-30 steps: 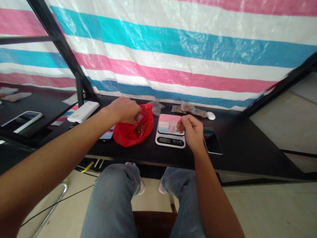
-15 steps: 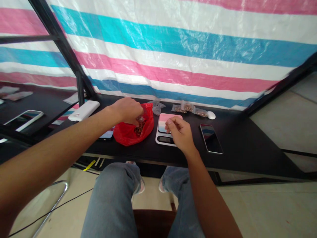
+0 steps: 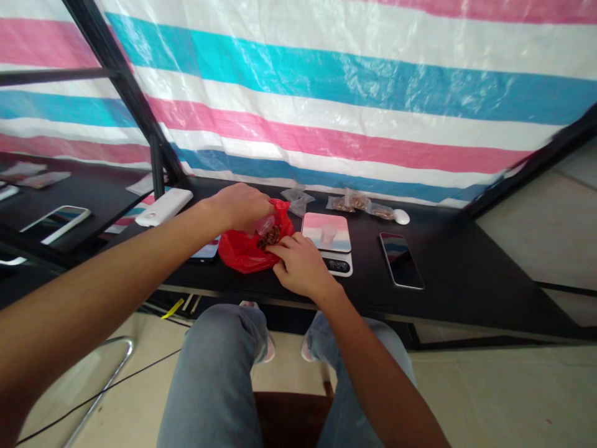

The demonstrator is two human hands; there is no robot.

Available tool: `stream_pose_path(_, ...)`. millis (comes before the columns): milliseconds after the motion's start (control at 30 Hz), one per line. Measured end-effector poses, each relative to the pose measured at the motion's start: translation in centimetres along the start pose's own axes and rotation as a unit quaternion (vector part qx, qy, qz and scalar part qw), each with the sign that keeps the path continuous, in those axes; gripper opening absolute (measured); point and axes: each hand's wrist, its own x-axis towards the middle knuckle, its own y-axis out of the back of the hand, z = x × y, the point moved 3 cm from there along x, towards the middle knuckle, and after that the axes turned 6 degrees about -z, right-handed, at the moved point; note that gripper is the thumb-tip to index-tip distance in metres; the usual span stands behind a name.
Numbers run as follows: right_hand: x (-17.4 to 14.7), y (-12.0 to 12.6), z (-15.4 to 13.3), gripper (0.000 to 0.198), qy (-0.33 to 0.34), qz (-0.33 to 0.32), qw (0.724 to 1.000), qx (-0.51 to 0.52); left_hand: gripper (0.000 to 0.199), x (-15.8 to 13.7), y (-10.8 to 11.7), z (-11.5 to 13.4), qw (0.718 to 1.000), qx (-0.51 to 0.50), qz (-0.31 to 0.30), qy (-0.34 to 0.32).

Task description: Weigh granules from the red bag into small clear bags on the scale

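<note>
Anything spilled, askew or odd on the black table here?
Nothing stands out. The left hand and right hand work at the red plastic bag beside the kitchen scale; no contents lie loose on the black table.

A dark phone (image 3: 402, 260) lies flat on the black tabletop (image 3: 466, 280), with a white mouse (image 3: 400, 216) near the striped tarp (image 3: 354, 93) (pink, blue and white). A white power bank (image 3: 164, 207) rests at the left, and another phone (image 3: 56, 224) lies on the neighbouring surface.

Bare forearms, no sleeves; faded blue-grey jeans (image 3: 219, 373); light shoes partly visible.
</note>
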Motion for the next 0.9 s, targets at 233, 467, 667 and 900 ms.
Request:
stream_pose_path(233,-0.3,0.5,0.3,0.034,-0.070,0.015,0.997,0.000,0.027,-0.2,-0.2,0.2,1.000,-0.002,0.019,0.014)
stream_pose_path(467,-0.5,1.5,0.8,0.031,-0.083,0.124,0.985,0.085,0.026,-1.4,0.5,0.1,0.999,-0.042,0.028,0.011)
stream_pose_path(667,-0.6,1.9,1.3,0.024,-0.011,0.223,0.945,0.241,0.036,-3.0,-0.5,-0.2,0.976,-0.209,0.063,-0.023)
stream_pose_path(900,-1.3,3.3,1.9,0.013,0.028,0.257,0.915,0.309,0.065,-3.6,-2.5,2.3,0.930,-0.344,0.127,-0.040)
